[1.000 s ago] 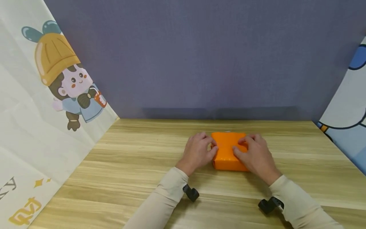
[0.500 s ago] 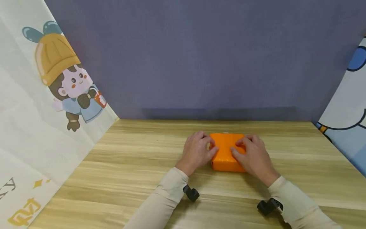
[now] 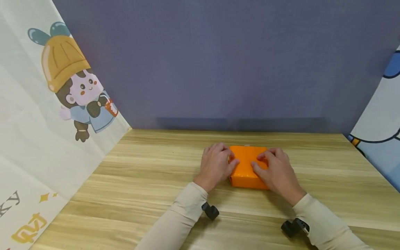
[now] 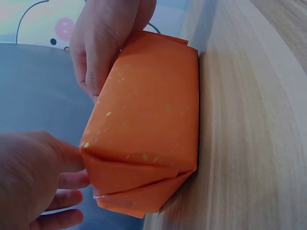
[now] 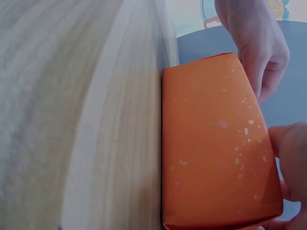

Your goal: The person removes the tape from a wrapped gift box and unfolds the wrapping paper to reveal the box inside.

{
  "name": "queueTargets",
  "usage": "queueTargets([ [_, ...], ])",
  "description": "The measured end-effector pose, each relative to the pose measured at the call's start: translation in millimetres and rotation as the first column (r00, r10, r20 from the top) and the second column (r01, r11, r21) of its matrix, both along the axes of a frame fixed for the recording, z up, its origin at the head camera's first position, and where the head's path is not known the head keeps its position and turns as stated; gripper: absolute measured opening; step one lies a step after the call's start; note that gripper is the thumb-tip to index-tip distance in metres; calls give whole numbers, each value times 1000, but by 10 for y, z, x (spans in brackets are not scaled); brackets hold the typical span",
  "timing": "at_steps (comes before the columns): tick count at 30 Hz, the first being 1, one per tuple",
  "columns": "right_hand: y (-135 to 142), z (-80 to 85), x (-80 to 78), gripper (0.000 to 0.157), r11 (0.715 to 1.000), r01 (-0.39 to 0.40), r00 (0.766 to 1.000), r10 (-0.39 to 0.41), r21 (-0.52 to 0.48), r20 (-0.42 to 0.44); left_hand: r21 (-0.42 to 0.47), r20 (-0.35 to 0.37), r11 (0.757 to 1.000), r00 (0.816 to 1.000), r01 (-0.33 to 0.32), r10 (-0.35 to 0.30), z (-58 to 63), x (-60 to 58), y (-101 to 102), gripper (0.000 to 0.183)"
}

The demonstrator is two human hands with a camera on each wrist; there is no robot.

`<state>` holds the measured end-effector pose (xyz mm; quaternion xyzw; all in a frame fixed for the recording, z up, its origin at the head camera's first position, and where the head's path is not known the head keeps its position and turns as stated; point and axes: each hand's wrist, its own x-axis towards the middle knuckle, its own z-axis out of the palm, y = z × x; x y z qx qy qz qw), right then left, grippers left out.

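Observation:
A box wrapped in orange paper (image 3: pixel 247 173) lies flat on the wooden table, between both hands. My left hand (image 3: pixel 215 165) grips its left end, the thumb at the top edge and the fingers curled beside the end. The right hand (image 3: pixel 279 172) grips the opposite end, its thumb and index finger bent over the top. Folded paper flaps (image 4: pixel 132 184) show on the left end in the left wrist view. Gold and pale flecks dot the long near side of the wrapped box (image 5: pixel 216 143) in the right wrist view. The far side is hidden.
The wooden table (image 3: pixel 140 194) runs back to a grey-blue panel (image 3: pixel 200 62). White printed cloths stand at both sides, the left cloth (image 3: pixel 25 139) bearing a cartoon figure. A small pale bit (image 3: pixel 247 145) shows at the box's far edge.
The wrapped box has shifted slightly left and nearer, and the right hand has moved left with it. Both hands keep much the same grip.

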<state>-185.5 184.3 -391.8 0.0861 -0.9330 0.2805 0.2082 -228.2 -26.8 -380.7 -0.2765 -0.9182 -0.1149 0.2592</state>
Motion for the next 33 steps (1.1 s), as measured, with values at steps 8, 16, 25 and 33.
queueTargets([
  [8,-21,-21,10,30,1000,6,999,-6,0,-46,-16,-56,1000,998,-22,22,9,4,15,23],
  [16,-29,-22,15,30,1000,10,999,-10,3,-38,-160,-224,987,975,-26,-11,13,37,65,18],
  [25,-54,-9,22,28,1000,5,1000,-5,3,-27,-186,-272,983,961,-12,-40,0,46,72,18],
  [33,-59,-30,19,28,1000,14,998,-13,17,-62,-198,-236,980,971,-7,-41,1,41,88,22],
])
